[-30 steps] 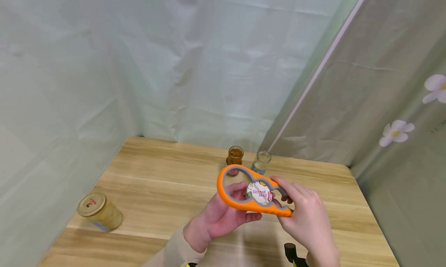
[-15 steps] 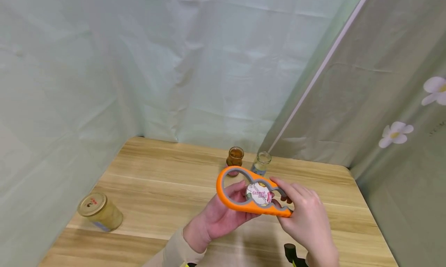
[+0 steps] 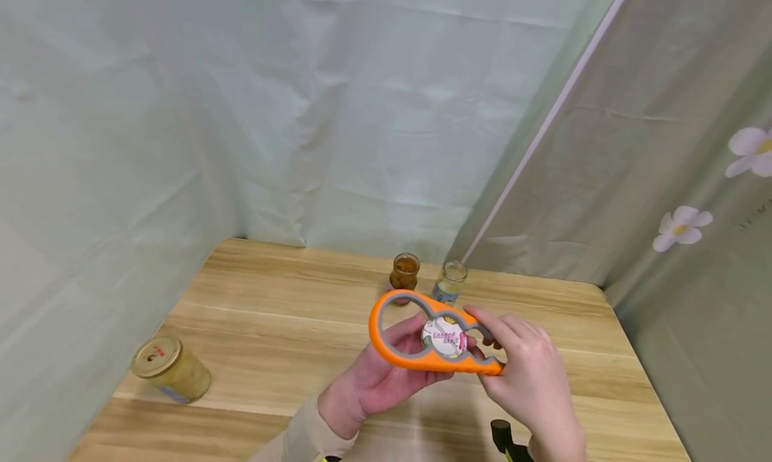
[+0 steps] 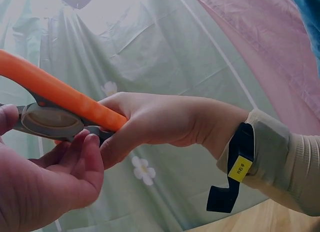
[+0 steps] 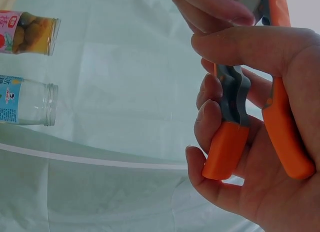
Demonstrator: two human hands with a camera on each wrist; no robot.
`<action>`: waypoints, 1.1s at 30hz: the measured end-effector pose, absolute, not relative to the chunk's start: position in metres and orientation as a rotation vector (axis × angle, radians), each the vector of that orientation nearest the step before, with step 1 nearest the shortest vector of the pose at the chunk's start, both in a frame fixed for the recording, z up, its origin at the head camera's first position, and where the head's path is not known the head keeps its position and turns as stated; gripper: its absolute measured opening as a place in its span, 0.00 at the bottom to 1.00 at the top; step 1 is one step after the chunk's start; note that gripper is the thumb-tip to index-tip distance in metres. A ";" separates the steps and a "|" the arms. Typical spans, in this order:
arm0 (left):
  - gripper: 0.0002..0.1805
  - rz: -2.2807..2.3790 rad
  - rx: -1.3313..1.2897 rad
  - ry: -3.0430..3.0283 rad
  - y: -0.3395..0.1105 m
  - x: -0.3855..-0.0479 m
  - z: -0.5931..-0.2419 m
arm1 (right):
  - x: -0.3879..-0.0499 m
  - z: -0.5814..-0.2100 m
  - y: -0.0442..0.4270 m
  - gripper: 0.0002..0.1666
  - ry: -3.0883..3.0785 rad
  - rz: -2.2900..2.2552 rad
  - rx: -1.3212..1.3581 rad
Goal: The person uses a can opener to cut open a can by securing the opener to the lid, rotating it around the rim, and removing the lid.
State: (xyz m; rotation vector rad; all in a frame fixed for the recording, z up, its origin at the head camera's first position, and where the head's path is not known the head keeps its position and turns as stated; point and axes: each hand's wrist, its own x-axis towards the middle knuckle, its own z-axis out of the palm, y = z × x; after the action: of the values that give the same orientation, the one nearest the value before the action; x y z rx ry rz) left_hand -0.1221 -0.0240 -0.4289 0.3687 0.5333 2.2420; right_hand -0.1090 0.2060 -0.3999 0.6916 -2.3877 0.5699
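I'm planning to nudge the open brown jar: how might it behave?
The open brown jar might spill if tipped, as no lid covers its mouth. It is probably heavy for its size, looking well filled, and likely breakable, since it looks like glass.

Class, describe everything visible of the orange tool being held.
The orange tool looks like plastic, with a grey, scalloped, rubbery-looking lining. Its loop has one large rounded end, then narrows through smaller openings to two separate arm ends. It is held slanted above the table, its narrow end gripped by the right hand. A round printed disc, held by the left hand, shows in a middle opening.
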 end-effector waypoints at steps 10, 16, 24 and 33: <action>0.28 2.227 0.388 0.484 -0.026 -0.121 -0.433 | -0.110 -0.400 0.206 0.41 -2.363 0.562 0.721; 0.28 2.222 0.384 0.466 -0.026 -0.119 -0.434 | -0.109 -0.400 0.207 0.41 -2.372 0.566 0.730; 0.28 2.225 0.361 0.477 -0.025 -0.120 -0.434 | -0.110 -0.399 0.207 0.41 -2.374 0.564 0.739; 0.29 2.243 0.339 0.468 -0.024 -0.120 -0.437 | -0.108 -0.400 0.207 0.44 -2.432 0.564 0.729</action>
State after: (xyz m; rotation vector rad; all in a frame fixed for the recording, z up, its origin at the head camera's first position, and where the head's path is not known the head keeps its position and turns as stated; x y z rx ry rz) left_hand -0.1202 -0.0238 -0.4372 0.3388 0.4684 2.2428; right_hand -0.1081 0.2066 -0.3999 0.7288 -2.4319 0.5641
